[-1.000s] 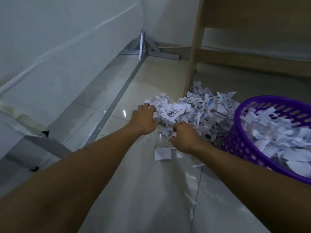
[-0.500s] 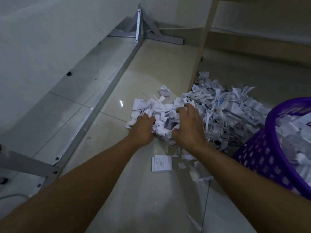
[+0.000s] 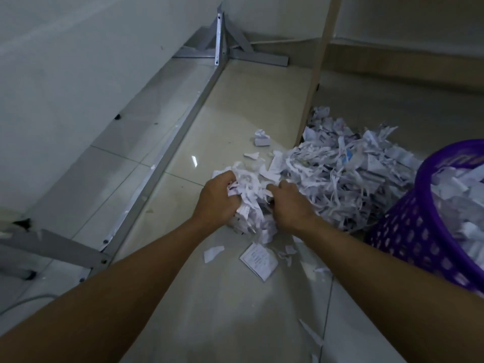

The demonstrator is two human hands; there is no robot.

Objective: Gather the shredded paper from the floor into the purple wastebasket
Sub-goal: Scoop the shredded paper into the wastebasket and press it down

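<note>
We have our left hand [image 3: 216, 199] and right hand [image 3: 289, 203] curled around a clump of shredded paper [image 3: 248, 203], squeezing it between them just above the tiled floor [image 3: 235, 100]. The main paper pile [image 3: 348, 174] lies to the right of the clump, its long axis running from the wooden leg [image 3: 311, 82] toward the purple wastebasket [image 3: 408, 231]. The basket stands at the right edge, mouth tilted toward us, already holding shreds. A printed slip [image 3: 259, 260] lies flat below our hands.

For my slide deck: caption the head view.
Both hands clutch shredded paper beside a purple wastebasket.
</note>
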